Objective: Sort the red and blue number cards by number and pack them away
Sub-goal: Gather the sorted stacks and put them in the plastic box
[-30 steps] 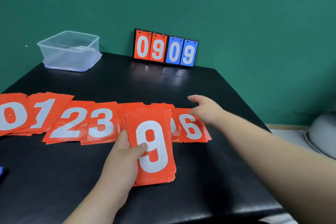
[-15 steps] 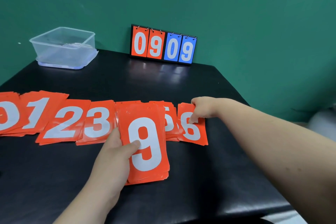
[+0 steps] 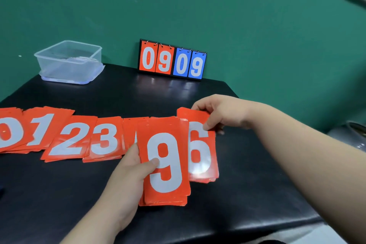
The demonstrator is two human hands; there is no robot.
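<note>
Two stacks are held at frame centre: 9 stack (image 3: 166,164) gripped by left hand (image 3: 126,170), thumb on top; 6 stack (image 3: 200,154) pinched by right hand (image 3: 219,113).

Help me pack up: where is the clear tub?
Head view: the clear tub sits at the far-left corner of the table, left of the flip scoreboard.

Laid face up in an overlapping row along the table (image 3: 138,95), left to right: red 0 pile (image 3: 10,132), 1 pile (image 3: 42,128), 2 pile (image 3: 68,138), 3 pile (image 3: 105,138), white numerals. Gripped in the left hand (image 3: 126,174) just right of those, a thick red 9 stack (image 3: 165,164), face up. Beside it, a red 6 pile (image 3: 200,148), top end pinched by the right hand (image 3: 219,113).
</note>
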